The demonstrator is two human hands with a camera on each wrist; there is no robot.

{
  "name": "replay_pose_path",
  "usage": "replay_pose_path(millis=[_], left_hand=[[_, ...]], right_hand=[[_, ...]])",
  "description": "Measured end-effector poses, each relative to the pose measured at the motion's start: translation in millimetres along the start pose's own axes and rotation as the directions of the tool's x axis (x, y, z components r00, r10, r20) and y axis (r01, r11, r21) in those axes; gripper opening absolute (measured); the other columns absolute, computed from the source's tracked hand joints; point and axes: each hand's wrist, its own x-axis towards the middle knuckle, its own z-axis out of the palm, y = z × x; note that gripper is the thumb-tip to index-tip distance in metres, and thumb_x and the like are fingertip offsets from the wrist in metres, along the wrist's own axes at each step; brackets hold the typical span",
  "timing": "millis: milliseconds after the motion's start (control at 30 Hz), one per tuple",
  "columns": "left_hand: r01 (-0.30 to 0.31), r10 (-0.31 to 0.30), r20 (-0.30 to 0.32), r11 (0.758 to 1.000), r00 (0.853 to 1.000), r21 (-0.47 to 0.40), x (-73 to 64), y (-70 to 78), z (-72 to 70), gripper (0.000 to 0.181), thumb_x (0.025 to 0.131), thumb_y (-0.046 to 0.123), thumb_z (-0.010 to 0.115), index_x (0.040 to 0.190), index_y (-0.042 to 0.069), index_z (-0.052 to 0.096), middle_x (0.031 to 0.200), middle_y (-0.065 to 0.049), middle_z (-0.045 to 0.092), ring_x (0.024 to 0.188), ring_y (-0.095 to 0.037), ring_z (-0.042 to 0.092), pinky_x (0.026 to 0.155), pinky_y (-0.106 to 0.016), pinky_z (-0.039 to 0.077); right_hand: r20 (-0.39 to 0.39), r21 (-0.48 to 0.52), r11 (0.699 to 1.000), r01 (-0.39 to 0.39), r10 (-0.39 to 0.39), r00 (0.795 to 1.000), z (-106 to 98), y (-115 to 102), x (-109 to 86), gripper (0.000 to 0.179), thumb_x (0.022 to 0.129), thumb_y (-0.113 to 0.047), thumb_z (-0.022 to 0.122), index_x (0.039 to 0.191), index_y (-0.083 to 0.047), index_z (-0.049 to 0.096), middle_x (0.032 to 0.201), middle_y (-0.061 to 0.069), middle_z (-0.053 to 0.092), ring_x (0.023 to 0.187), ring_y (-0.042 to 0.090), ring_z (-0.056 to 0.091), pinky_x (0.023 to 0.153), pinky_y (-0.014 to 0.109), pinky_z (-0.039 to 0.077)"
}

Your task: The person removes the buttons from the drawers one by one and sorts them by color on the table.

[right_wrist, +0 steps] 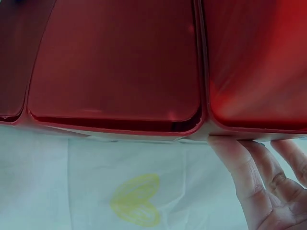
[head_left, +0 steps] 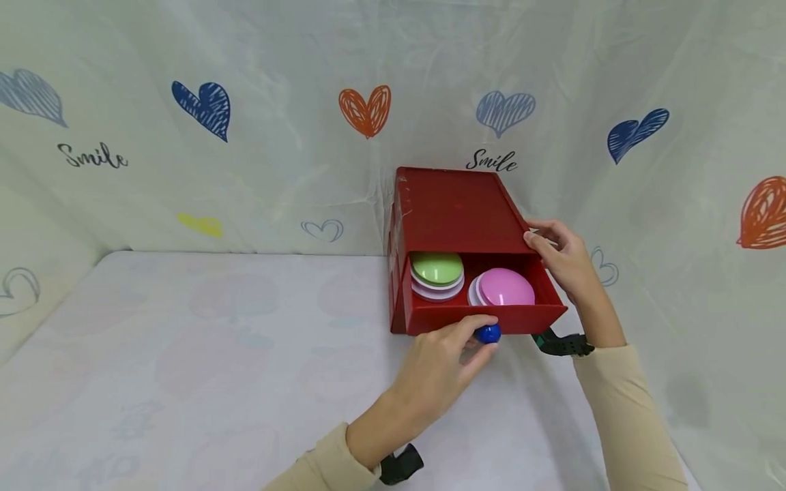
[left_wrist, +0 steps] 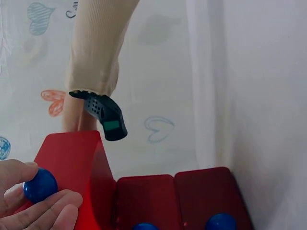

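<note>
A red drawer unit [head_left: 454,211] stands on the table with its top drawer [head_left: 445,320] pulled out. My left hand [head_left: 430,372] pinches the drawer's round blue knob [head_left: 488,334] between thumb and fingers; the same knob [left_wrist: 41,186] shows in the left wrist view. Inside the drawer, a glossy green round piece [head_left: 437,268] tops a white stack on the left, and a pink round piece [head_left: 506,286] leans against white ones on the right. My right hand [head_left: 561,256] rests on the unit's right side near the top, its fingers [right_wrist: 244,172] extended against the wall.
Two lower drawers are closed, each with a blue knob [left_wrist: 221,222]. A pale tablecloth [head_left: 184,368] covers the table. Behind the unit hangs a white curtain [head_left: 276,170] printed with hearts and "Smile". Each wrist wears a black strap [head_left: 561,343].
</note>
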Motion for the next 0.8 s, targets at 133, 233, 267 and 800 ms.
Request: replay_pose_path(millis=[133,233,267,800], left_hand=[[0.002,-0.002,0.017,1.000,1.000,-0.001,-2.0,2.9,-1.3,0.034,0.088,0.026,0.064,0.120,0.015,0.057,0.100,0.003,0.071,0.082,-0.003,0.067,0.075,-0.007,0.047],[0.006,-0.005,0.028,1.000,1.000,-0.009,-3.9,4.8,-2.4,0.035,0.088,0.026,0.064,0.120,0.014,0.057,0.098,0.003,0.071,0.080,-0.003,0.067,0.074,-0.005,0.046],[0.008,-0.008,0.032,1.000,0.999,-0.016,-4.6,5.4,-2.7,0.035,0.088,0.026,0.064,0.120,0.014,0.057,0.098,0.003,0.071,0.080,-0.003,0.067,0.075,-0.005,0.046],[-0.044,0.043,0.061,0.999,0.997,0.023,-14.0,15.3,-3.5,0.033,0.089,0.027,0.063,0.117,0.013,0.056,0.094,0.004,0.071,0.065,0.000,0.062,0.066,0.000,0.041]], right_hand=[[0.005,0.001,1.000,0.010,-0.010,1.000,-1,0,-0.4,0.051,0.093,-0.041,0.051,0.134,-0.012,0.046,0.121,0.008,0.054,0.091,-0.003,0.057,0.074,0.013,0.050],[0.012,0.001,1.000,0.015,-0.015,1.000,-2,-1,-0.2,0.050,0.093,-0.041,0.050,0.133,-0.013,0.046,0.117,0.002,0.054,0.091,-0.004,0.057,0.074,0.013,0.050],[0.014,0.002,1.000,0.017,-0.017,1.000,-2,-1,0.0,0.050,0.093,-0.041,0.050,0.133,-0.013,0.046,0.116,0.000,0.054,0.091,-0.004,0.057,0.074,0.014,0.050],[0.026,0.002,1.000,0.023,-0.023,0.999,-2,-1,2.3,0.049,0.093,-0.040,0.050,0.133,-0.012,0.046,0.111,-0.006,0.053,0.092,-0.003,0.057,0.075,0.012,0.049]])
